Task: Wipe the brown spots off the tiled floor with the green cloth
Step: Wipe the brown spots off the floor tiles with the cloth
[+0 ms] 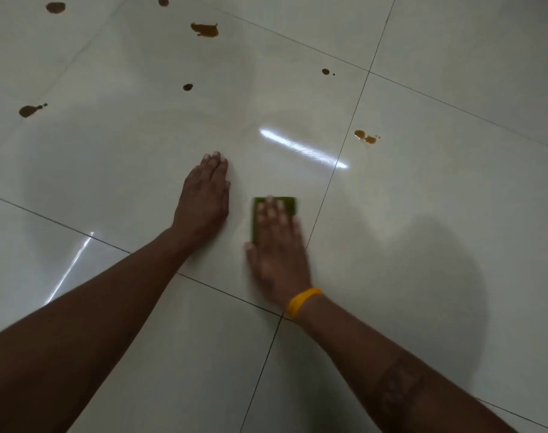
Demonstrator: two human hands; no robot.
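Pressing the green cloth (256,218) flat, the right hand (277,257) lies open-palmed (left hand (204,195) empty, spread on floor (422,214)).

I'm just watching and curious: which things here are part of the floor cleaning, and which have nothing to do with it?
Part of the job:
- green cloth, pressed flat under the right hand
- brown spots scattered on the tiled floor
- left hand, flat on a tile beside the cloth

Not part of it:
- yellow wristband on the right wrist

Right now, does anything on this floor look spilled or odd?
Yes: brown spots dot the tiled floor beyond both hands, unwiped. The nearest lies right of the green cloth, which the right hand presses flat.
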